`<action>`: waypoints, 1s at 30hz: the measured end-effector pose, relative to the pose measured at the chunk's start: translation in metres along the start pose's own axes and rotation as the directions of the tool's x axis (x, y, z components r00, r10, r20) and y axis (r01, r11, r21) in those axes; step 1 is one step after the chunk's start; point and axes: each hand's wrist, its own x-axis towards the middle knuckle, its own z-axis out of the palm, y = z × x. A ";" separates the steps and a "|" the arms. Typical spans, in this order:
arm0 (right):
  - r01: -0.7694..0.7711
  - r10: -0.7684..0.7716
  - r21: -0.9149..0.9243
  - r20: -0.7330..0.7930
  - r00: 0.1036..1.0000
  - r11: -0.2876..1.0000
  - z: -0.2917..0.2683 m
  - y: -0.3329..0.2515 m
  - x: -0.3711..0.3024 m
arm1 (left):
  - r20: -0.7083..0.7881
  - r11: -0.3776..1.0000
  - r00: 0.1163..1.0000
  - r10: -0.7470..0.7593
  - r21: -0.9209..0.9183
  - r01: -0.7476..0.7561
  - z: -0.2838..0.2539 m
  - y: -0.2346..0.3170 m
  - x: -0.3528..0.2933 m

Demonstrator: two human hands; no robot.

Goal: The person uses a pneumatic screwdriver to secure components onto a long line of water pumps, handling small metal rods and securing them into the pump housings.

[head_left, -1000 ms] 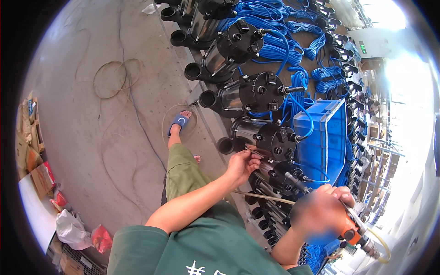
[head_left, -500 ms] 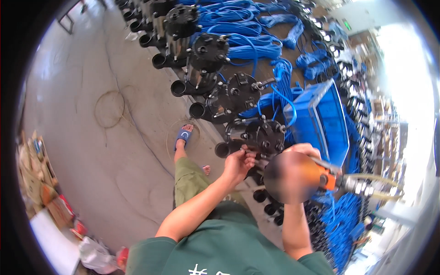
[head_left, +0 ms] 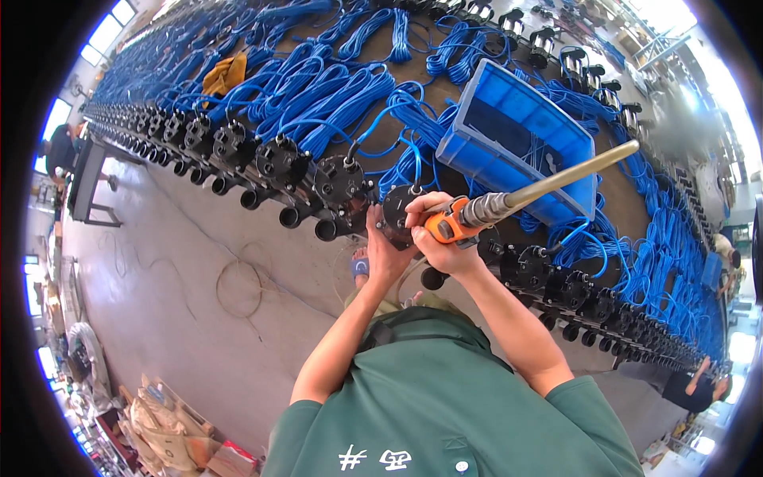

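An orange air-powered driver (head_left: pixel 451 226) is gripped in my right hand (head_left: pixel 447 248), its fingers wrapped round the body. A pale hose (head_left: pixel 572 176) runs from its metal fitting up to the right. The driver is over a black round-topped pump (head_left: pixel 397 205), one of a row; its working tip is hidden. My left hand (head_left: pixel 389 253) is closed against the near left side of that pump, fingers partly hidden. Just to the left stands another black pump (head_left: pixel 340 184) with a blue cable leaving its top.
Beyond the pumps sits a blue plastic crate (head_left: pixel 494 173). Coiled blue cables (head_left: pixel 334 99) cover much of the bench, with a yellow-brown cloth item (head_left: pixel 224 75) among them. More pumps (head_left: pixel 528 269) continue right. A hose loop (head_left: pixel 238 290) lies on the floor. Other people (head_left: pixel 690 389) are far off.
The view has turned and shows more of the bench. The driver, swung at my right before, is now over a pump with its hose upward. My left hand has come close beside my right.
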 end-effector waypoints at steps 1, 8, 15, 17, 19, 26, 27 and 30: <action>0.040 -0.036 -0.059 0.057 0.998 0.997 -0.003 0.001 0.002 | 0.026 0.998 0.999 -0.025 -0.053 0.026 0.003 0.001 0.006; 0.013 -0.028 -0.056 -0.275 0.961 0.998 -0.017 -0.036 0.017 | 0.047 1.000 0.999 -0.005 -0.025 0.006 -0.001 0.021 0.012; 0.036 -0.082 -0.134 -0.358 0.930 0.990 -0.032 -0.001 0.053 | 0.073 0.996 0.997 0.037 0.075 -0.042 0.002 0.023 0.015; 0.045 -0.090 -0.153 -0.301 0.949 0.987 -0.029 0.004 0.050 | 0.089 0.998 0.996 0.023 0.052 -0.028 0.000 0.023 0.016; 0.054 -0.108 -0.192 -0.285 0.952 0.980 -0.027 0.007 0.053 | 0.096 1.000 0.995 0.016 0.021 -0.018 -0.001 0.019 0.017; 0.039 -0.075 -0.173 -0.209 0.975 0.984 0.001 -0.046 0.047 | 0.063 0.999 0.998 0.005 -0.032 -0.003 -0.007 0.004 0.017; -0.007 -0.007 -0.093 -0.147 0.989 0.996 0.011 -0.057 0.047 | 0.066 1.000 0.998 0.006 -0.008 -0.005 -0.006 -0.003 0.015; 0.050 -0.050 0.004 -0.048 0.998 0.999 0.046 -0.035 0.048 | 0.138 0.990 0.981 -0.134 -0.023 0.138 -0.013 0.008 0.016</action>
